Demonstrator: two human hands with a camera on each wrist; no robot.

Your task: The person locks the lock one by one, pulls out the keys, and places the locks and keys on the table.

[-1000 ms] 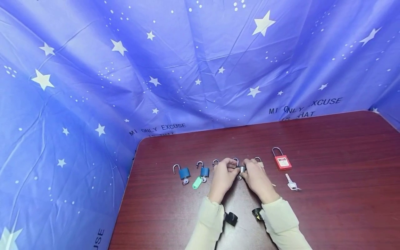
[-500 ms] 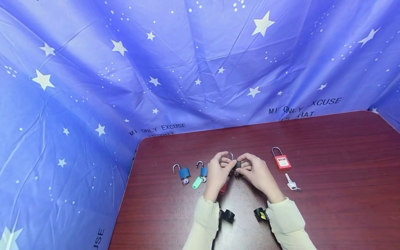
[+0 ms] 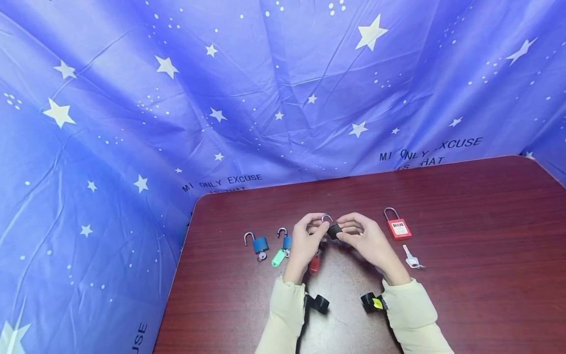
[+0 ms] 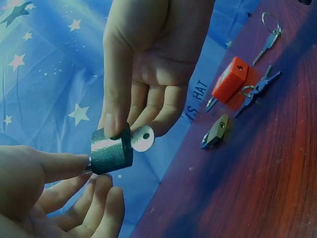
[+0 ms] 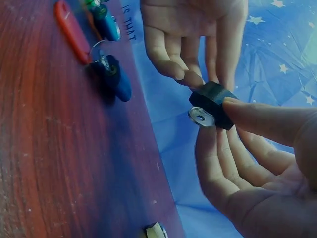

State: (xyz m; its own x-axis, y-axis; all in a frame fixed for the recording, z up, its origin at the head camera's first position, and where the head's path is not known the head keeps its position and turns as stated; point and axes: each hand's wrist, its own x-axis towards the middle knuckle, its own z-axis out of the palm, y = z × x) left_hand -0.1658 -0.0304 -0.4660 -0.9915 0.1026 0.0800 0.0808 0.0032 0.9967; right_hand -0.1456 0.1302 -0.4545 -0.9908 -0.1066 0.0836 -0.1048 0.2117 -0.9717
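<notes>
A small black padlock is held up between both hands, its silver shackle looking unlatched in the head view. My left hand pinches it at the shackle with thumb and fingers. On the body, the thumb and fingers of my right hand grip from the other side. A round-headed key sticks out of the padlock's bottom, seen in both wrist views. Fingers cover part of the shackle.
To the left lie two open blue padlocks with keys, one with a green tag. A red tag lies by the left wrist, joined to another blue padlock. Rightward are a brass padlock, a red padlock and keys.
Both hands have lifted the black padlock off the table and brought it slightly left. It has turned so its body tilts, and the red tag has come into view.
</notes>
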